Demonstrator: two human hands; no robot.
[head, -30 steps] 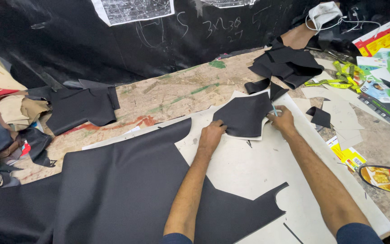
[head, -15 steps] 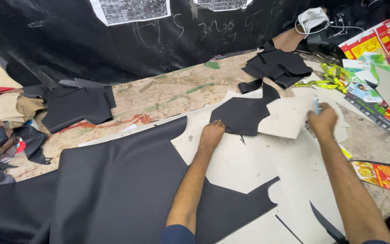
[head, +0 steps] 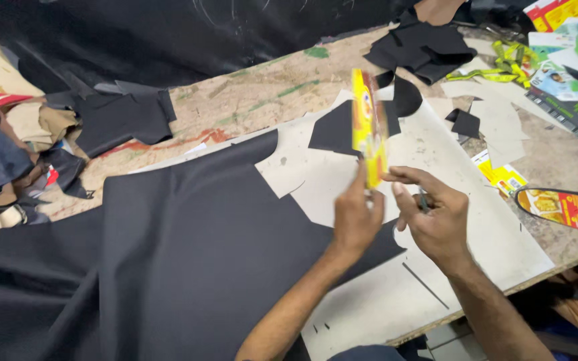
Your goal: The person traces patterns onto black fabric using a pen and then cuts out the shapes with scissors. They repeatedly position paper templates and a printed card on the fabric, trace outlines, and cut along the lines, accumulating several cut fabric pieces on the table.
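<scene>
A yellow printed card piece [head: 368, 127] is held up on edge above the table. My left hand [head: 357, 220] grips its lower end from the left. My right hand [head: 436, 217] pinches the same end from the right, and a thin dark tool [head: 423, 200] is tucked in its fingers. Under the hands lies a pale cardboard sheet [head: 449, 267] with a large black fabric sheet [head: 188, 254] spread over its left part. A cut black piece [head: 334, 130] lies on the cardboard just behind the card.
A pile of cut black pieces [head: 423, 47] sits at the back right, another pile [head: 122, 117] at the left. Printed card scraps [head: 563, 207], pale paper shapes [head: 496, 120] and a yellow tape measure [head: 503, 63] lie at the right. Cloth scraps [head: 8, 167] crowd the left edge.
My left hand has left the cut black piece and my right hand has come back from the right. Both are now raised together, holding a yellow card on edge.
</scene>
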